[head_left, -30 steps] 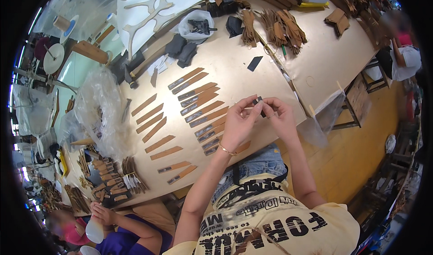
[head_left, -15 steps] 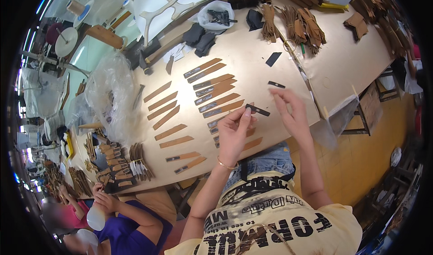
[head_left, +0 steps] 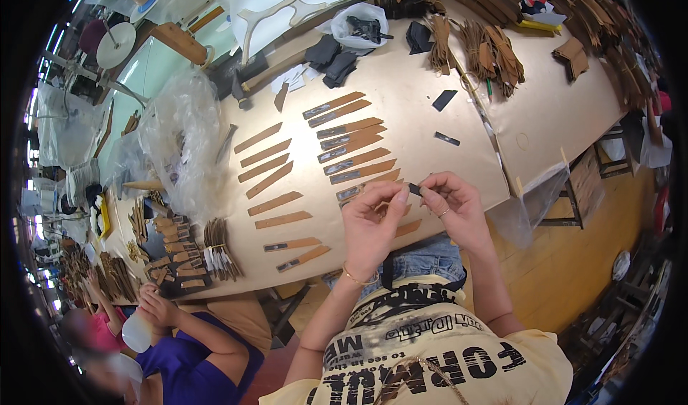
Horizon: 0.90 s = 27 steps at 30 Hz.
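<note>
A small dark strip (head_left: 414, 189) is pinched between my two hands, above the near edge of the table. My left hand (head_left: 374, 215) has closed fingertips at its left end, and my right hand (head_left: 455, 210) grips the right end. Most of the strip is hidden by the fingers. Beside and partly under my left hand runs a column of pointed brown leather strips (head_left: 362, 154) with dark patches on their left ends. Beyond my right hand lie a similar dark strip with a light mark (head_left: 447, 139) and a plain black piece (head_left: 445, 100).
To the left lie more brown leather strips (head_left: 270, 203), a clear plastic bag (head_left: 183, 129) and a hammer (head_left: 242, 89). Bundled leather strips (head_left: 491, 54) and a white bag of black pieces (head_left: 360, 26) sit farther back. A co-worker in purple (head_left: 197, 351) works at lower left.
My right hand, formerly apart and open, has come in to grip the strip's right end. The strip is now between both hands. The whole view has shifted slightly.
</note>
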{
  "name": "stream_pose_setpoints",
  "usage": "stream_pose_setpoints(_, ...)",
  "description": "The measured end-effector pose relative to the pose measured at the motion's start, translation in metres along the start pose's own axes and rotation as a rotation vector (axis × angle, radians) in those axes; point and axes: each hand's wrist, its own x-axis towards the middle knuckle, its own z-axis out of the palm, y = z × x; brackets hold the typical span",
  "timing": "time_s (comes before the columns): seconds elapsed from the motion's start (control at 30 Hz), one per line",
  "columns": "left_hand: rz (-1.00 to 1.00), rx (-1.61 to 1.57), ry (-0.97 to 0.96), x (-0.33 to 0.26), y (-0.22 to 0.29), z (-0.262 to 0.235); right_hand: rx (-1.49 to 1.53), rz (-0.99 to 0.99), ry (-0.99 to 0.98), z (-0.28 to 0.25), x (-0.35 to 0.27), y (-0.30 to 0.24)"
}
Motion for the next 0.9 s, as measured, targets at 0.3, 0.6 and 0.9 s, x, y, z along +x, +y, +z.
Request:
stream_pose_setpoints(0.3,0.271,0.185,0.152,-0.002,-0.007,0.013,-0.86,-0.453,0.343,0.022,-0.008,-0.016)
stream_pose_setpoints(0.6,0.275,0.201,0.082,-0.008,-0.012,0.024,-0.669,-0.278,0.182,0.024,-0.015,-0.033)
stream_pose_setpoints(0.9,0.235,0.288,0.089,-0.01,-0.02,0.026,-0.773,-0.272,0.219,0.023,-0.015,-0.026)
